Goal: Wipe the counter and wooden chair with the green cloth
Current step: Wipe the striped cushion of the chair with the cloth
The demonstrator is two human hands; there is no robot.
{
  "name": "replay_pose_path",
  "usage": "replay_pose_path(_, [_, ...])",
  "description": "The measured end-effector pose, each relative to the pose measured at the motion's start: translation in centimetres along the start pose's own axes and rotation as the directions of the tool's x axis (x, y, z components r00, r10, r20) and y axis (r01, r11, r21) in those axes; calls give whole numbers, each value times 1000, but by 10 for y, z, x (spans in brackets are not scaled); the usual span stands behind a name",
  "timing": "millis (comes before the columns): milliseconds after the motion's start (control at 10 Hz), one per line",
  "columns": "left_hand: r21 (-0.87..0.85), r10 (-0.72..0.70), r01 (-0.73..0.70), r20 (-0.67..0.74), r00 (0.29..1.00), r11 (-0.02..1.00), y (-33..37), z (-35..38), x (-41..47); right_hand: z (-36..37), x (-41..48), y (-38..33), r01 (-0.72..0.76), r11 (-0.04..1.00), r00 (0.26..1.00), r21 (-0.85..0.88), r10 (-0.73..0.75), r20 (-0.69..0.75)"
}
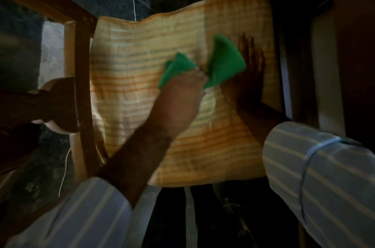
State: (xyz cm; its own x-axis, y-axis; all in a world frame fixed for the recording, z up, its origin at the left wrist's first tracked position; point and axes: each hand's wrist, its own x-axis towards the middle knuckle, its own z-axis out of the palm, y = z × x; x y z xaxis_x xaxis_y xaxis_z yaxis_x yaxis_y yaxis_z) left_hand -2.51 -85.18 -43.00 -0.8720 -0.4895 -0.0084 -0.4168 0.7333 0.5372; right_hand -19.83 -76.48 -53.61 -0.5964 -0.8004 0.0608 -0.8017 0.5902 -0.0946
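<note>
The green cloth point(221, 63) is bunched in my left hand point(180, 95), with one flap sticking out left and a bigger flap out right. It rests over the chair's striped yellow seat cushion point(142, 77). My right hand point(249, 73) lies flat, fingers spread, on the cushion's right part just beside the cloth. The wooden chair's frame point(81, 61) runs down the left side of the cushion. Motion blur softens both hands. No counter is visible.
A thin white cable point(133, 4) trails across the dark stone floor behind the chair. A dark rounded object point(58, 103) sits left of the chair frame. Dark furniture point(353, 44) stands close on the right.
</note>
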Motion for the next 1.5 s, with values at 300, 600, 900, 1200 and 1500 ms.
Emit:
replay_pose_path(300, [-2, 187, -196, 311, 932, 981, 42, 86, -106, -31, -1, 14, -559, 758, 828, -336, 494, -265])
replay_pose_path(600, [-458, -58, 420, 619, 783, 783, 36, 34, -137, -10, 9, 6, 65, 998, 997, -22, -64, 36])
replay_pose_path(900, [-144, -366, 340, -232, 901, 929, -49, -60, -38, -22, 2, -29, -133, 991, 988, -9, 133, 74])
replay_pose_path(1200, [246, -307, 269, 129, 943, 931, -66, 40, -54, -33, -8, -74, -184, 908, 980, 376, 141, 137])
replay_pose_path(1500, [-272, -770, 720, -234, 594, 639, -98, 7, -55, -56, 13, -84, -541, 436, 832, 720, 150, 534])
